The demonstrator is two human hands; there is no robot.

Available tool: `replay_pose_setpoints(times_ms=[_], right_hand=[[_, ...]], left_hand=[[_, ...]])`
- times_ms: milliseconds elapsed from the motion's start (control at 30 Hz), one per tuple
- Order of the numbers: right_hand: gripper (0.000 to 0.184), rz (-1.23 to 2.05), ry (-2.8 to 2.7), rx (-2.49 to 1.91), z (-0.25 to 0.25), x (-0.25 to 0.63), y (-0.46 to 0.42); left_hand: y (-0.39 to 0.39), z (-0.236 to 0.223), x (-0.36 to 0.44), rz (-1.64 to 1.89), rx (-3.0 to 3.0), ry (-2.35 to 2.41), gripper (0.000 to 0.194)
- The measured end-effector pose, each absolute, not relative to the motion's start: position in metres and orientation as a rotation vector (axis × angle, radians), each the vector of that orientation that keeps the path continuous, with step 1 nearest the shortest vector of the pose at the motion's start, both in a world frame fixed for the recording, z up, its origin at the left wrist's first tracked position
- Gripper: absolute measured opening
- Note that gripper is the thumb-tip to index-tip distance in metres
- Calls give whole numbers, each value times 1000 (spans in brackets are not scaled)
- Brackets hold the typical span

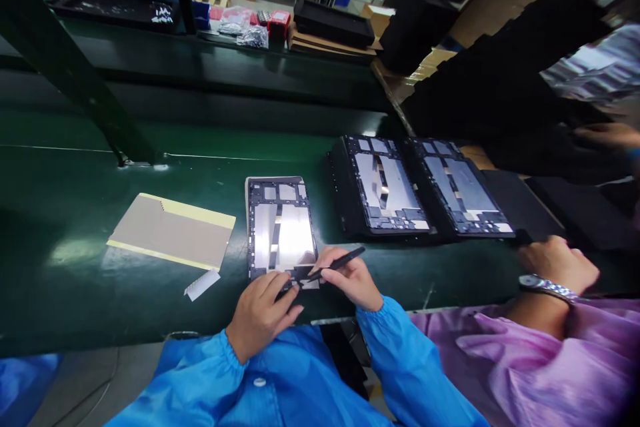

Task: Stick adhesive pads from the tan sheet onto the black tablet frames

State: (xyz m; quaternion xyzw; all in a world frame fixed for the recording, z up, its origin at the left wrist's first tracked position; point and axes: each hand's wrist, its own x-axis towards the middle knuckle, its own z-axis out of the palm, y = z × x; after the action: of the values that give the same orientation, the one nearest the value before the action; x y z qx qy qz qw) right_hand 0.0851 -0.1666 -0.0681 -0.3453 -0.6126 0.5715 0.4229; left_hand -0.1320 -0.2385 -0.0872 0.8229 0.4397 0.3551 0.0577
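An opened tablet body (281, 223) with a shiny metal inside lies on the green belt (75, 213) in front of me. My left hand (263, 313) rests on its near edge, fingers curled and pressing on the lower part. My right hand (350, 277) holds a thin black stylus-like tool (336, 263), whose tip points left at the tablet's near edge beside my left fingers. Both my sleeves are blue.
A beige sheet with yellow edges (173, 230) and a small white strip (201, 284) lie to the left. Two more open tablets in black trays (417, 190) sit to the right. A co-worker's hand with a wristwatch (553, 267) in a purple sleeve rests at right.
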Motion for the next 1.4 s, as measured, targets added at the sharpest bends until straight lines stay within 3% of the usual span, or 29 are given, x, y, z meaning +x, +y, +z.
replay_pose_setpoints(times_ms=[167, 300, 400, 467, 700, 900, 1100, 1233, 1400], right_hand=[[12, 1296, -1332, -850, -54, 49, -187], [6, 1296, -1486, -861, -45, -2, -202], [9, 1326, -1599, -848, -45, -29, -206], [8, 1333, -1616, -859, -48, -38, -204], [7, 1354, -1586, -810, -51, -49, -203], [32, 945, -1841, -803, -59, -59, -220], [53, 629, -2066, -680, -71, -52, -220], [50, 452, -2149, -576, -81, -44, -215], [42, 662, -2036, -621, -74, -39, -219]], left_hand=[[-264, -80, -154, 1072, 2419, 1434, 29], [-286, -79, -205, 1110, 2054, 2059, 41], [-288, -82, -240, 953, 1872, 2269, 27], [-286, -84, -252, 954, 1902, 2163, 10], [-291, -90, -241, 1299, 1848, 1599, 19], [-294, -88, -214, 1527, 1223, 1568, 7], [-287, -70, -209, 1465, 778, 1255, 36], [-287, -65, -212, 1396, 670, 1043, 58], [-288, -68, -212, 1371, 528, 1277, 38]])
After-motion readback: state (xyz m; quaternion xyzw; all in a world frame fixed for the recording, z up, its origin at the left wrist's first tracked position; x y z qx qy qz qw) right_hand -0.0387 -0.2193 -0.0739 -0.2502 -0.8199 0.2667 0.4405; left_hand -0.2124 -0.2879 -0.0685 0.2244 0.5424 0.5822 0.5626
